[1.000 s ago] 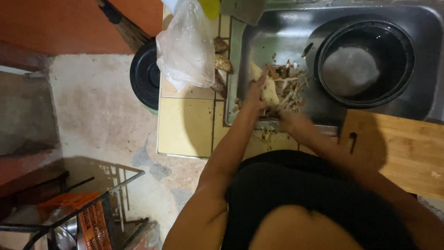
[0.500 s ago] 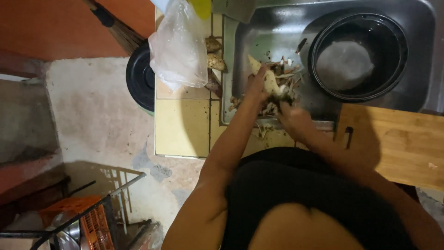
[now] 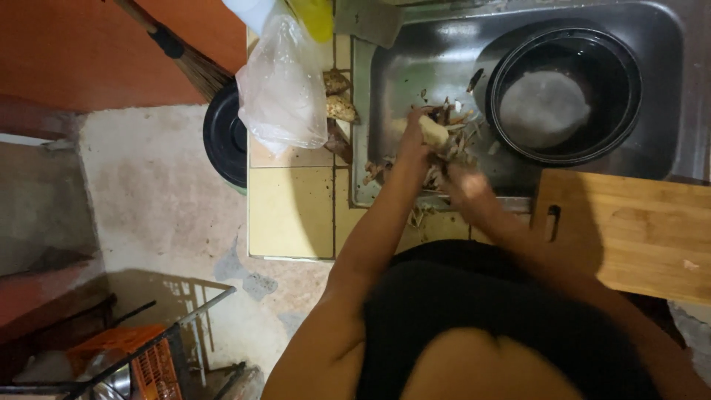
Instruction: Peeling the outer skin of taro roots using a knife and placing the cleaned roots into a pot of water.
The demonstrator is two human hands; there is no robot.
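My left hand point(image 3: 413, 141) grips a pale, partly peeled root point(image 3: 433, 132) over the steel sink point(image 3: 415, 59). My right hand point(image 3: 463, 180) is closed just below it, among brown peelings point(image 3: 444, 159) piled in the sink's near left corner; what it holds is hidden. A black pot point(image 3: 563, 92) with water stands in the sink to the right.
Unpeeled roots point(image 3: 339, 107) lie on the tiled counter point(image 3: 289, 211) beside a clear plastic bag point(image 3: 281, 89). A wooden cutting board point(image 3: 629, 230) sits at the right. A black bin point(image 3: 226, 137) and a broom point(image 3: 178, 52) stand on the floor at left; an orange crate point(image 3: 141, 359) is lower left.
The view has shifted slightly. Both hands stay over the peelings in the sink, with my left hand still on the root and my right hand closer beneath it.
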